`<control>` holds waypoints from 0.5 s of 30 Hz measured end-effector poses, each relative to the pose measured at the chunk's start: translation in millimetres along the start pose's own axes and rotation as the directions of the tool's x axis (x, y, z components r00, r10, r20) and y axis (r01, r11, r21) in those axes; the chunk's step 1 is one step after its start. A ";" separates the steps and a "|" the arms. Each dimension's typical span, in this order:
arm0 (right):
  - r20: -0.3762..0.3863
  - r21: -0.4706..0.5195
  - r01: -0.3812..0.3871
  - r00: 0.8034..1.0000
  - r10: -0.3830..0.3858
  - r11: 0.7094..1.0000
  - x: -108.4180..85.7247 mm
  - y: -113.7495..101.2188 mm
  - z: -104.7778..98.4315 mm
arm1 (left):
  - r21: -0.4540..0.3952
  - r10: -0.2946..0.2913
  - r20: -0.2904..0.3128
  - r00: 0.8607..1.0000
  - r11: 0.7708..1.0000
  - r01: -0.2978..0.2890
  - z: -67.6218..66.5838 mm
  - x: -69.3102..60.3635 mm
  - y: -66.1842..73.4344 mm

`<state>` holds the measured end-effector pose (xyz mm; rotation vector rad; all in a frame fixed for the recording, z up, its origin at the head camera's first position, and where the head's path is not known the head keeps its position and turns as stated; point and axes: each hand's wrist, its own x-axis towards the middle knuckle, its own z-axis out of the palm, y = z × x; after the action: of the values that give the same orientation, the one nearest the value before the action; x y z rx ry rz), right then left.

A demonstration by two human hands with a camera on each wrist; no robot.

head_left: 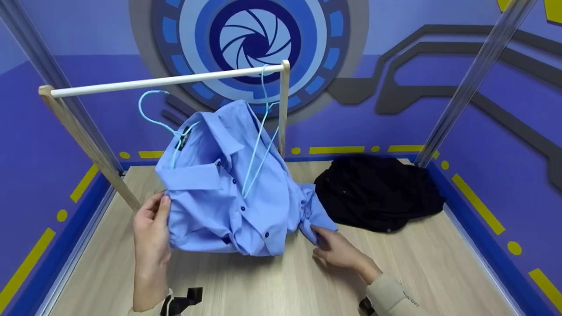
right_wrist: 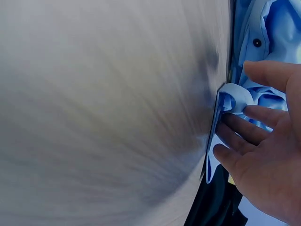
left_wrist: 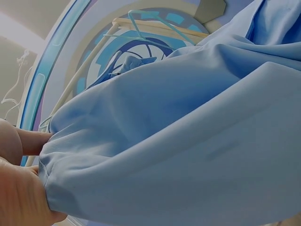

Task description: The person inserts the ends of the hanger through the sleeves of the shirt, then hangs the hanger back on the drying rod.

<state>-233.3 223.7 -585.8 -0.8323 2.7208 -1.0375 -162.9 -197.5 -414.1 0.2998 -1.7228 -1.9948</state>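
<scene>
A blue button-up shirt [head_left: 197, 219] with dark buttons is held up before the rack, its collar open. My left hand [head_left: 151, 232] pinches the shirt at its left side, thumb in front; the left wrist view shows the gathered cloth [left_wrist: 56, 174] at the fingers. A light blue hanger [head_left: 151, 118] sits inside the collar, its hook off the rod. Beside a bunched sleeve [head_left: 314, 210] is my right hand [head_left: 340, 250]. In the right wrist view, its fingers are spread and loosely extended, against or very near the cuff [right_wrist: 240, 96]; contact is hard to tell.
A rack with a white rod [head_left: 175, 80] and wooden posts [head_left: 83, 140] stands behind the shirt. A second light blue hanger [head_left: 264, 87] hangs near the rod's right end, partly overlapping the shirt. Black cloth [head_left: 377, 193] lies at the back right of the wooden tabletop [head_left: 421, 263].
</scene>
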 end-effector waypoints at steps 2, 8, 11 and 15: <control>0.013 -0.003 -0.004 1.000 0.004 1.000 -0.2 -1.0 0.9 | -0.007 0.006 0.001 1.000 1.000 -0.006 0.8 1.8 1.1; 0.045 -0.004 -0.003 0.999 0.003 1.000 -0.6 -4.4 3.4 | -0.027 0.007 -0.003 1.000 1.000 -0.007 1.9 6.8 4.2; 0.051 -0.004 0.013 0.999 -0.012 1.000 -0.1 -5.4 4.4 | -0.045 0.017 -0.006 1.000 0.999 -0.017 2.0 7.1 4.4; 0.045 -0.005 0.038 0.998 -0.038 0.999 0.2 -6.1 5.0 | -0.037 0.024 -0.011 1.000 0.999 -0.024 1.4 6.5 4.5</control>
<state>-229.3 216.9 -585.6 -0.9011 2.6821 -1.0054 -168.1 -199.9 -408.4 0.2746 -1.6731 -2.0025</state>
